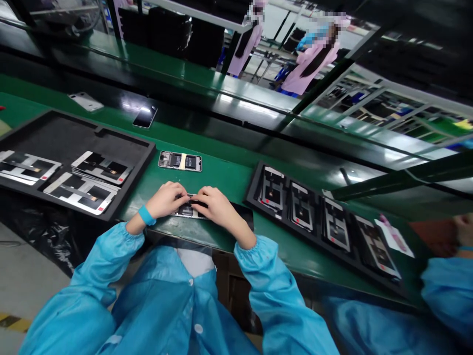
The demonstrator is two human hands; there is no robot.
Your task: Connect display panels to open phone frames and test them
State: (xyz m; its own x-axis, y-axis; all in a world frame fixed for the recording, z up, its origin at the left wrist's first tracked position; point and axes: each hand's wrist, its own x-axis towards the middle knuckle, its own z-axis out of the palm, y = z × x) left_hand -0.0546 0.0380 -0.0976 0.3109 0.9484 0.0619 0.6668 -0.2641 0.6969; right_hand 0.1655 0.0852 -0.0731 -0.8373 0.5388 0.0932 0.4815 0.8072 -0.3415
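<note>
An opened phone (pixel 185 210) lies on the green bench close to its front edge, its dark inner parts partly covered by my fingers. My left hand (pixel 168 198), with a blue band at the wrist, is closed on the phone's left and far side. From the right, my right hand (pixel 214 204) bends its fingers over the phone's middle, and its fingertips nearly meet those of the left. Any small part between the fingertips is hidden. Under my right wrist a flat black panel (pixel 247 215) shows. Another opened phone (pixel 181 161), with a pale strip across its battery, lies just beyond my hands.
A black foam tray (pixel 48 129) with stacked phone screen parts (pixel 101 167) stands left. To the right, a slotted tray (pixel 318 236) holds more. Farther back lie a dark phone (pixel 145 117) and a pale one (pixel 85 101). A co-worker's blue sleeve (pixel 449 291) is at far right.
</note>
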